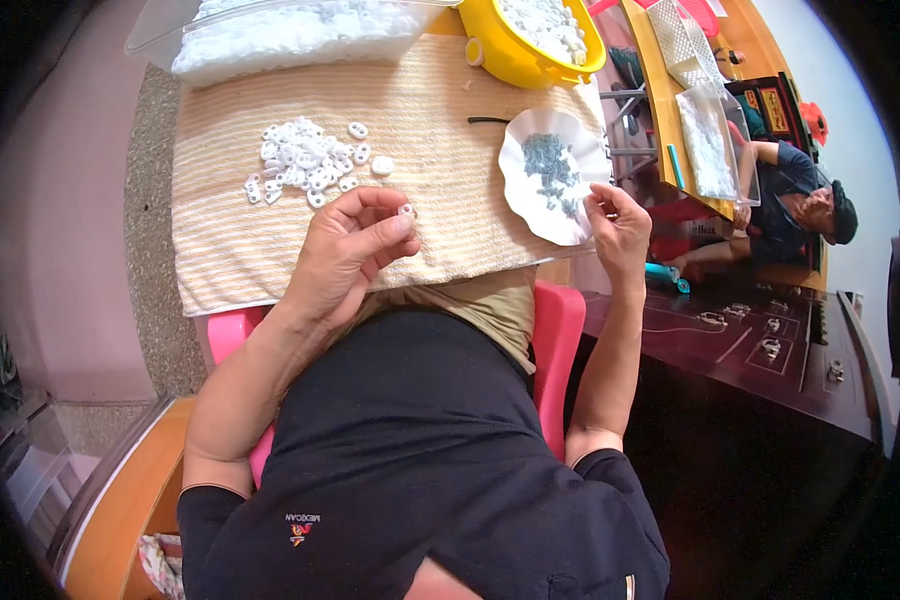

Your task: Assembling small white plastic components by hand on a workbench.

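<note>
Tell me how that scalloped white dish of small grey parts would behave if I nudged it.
The scalloped white dish looks thin and shallow, so probably light and quick to slide on the striped mat. Its edge overhangs the mat, so it may tip, spilling the loose grey parts.

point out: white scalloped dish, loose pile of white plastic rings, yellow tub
white scalloped dish [530, 205]: head view, bare lower-left part of its rim.
pile of white plastic rings [305, 165]: head view, middle of the heap on the striped cloth.
yellow tub [515, 55]: head view, its outer yellow wall.

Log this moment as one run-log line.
left hand: pinching small white plastic ring | right hand: fingertips at white scalloped dish of small grey metal pieces | white ring pile: on striped cloth
</note>
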The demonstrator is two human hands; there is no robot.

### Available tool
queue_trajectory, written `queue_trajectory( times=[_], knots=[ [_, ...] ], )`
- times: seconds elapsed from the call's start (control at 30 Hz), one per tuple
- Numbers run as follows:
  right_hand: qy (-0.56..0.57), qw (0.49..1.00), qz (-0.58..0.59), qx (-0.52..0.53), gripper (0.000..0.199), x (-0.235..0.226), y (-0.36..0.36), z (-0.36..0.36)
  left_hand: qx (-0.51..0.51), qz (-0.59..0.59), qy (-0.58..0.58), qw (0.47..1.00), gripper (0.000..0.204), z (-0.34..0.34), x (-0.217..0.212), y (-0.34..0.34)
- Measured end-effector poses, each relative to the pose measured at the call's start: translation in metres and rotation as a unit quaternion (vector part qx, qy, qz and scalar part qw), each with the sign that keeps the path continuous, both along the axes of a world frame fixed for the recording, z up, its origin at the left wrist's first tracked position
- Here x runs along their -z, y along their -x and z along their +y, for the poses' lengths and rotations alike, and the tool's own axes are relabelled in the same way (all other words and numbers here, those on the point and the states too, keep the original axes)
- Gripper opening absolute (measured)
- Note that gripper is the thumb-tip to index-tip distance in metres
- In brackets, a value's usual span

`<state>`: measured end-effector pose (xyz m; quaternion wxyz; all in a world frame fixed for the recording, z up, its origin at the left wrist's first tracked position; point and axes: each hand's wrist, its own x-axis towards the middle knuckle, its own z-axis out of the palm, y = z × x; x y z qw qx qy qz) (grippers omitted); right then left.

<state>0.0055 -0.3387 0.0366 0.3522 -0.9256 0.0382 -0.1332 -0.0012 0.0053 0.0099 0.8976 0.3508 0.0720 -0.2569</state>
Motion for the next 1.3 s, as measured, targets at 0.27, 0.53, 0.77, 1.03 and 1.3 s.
queue_trajectory(
  times=[0.27, 0.53, 0.77, 1.03, 1.3],
  knots=[
    [0.058, 0.994, 0.054, -0.069, 0.022, -0.006, 0.000, 0.027, 0.000, -0.002, -0.005, 1.000, 0.015, 0.000, 0.001, -0.001],
    [0.140, 0.984, 0.052, -0.092, 0.024, -0.003, -0.004, 0.030, 0.009, -0.005, -0.006, 1.000, 0.015, 0.002, 0.000, 0.000],
    [0.193, 0.974, 0.059, -0.098, 0.014, -0.009, -0.004, 0.034, 0.006, -0.004, -0.009, 1.000, 0.015, 0.000, -0.001, 0.000],
    [0.232, 0.965, 0.079, -0.098, 0.011, -0.015, -0.002, 0.036, 0.007, -0.002, -0.015, 1.000, 0.015, 0.000, -0.002, 0.000],
    [0.243, 0.957, 0.066, -0.147, 0.015, -0.017, -0.004, 0.031, 0.005, 0.005, -0.011, 1.000, 0.016, 0.000, -0.002, 0.000]
  ],
)
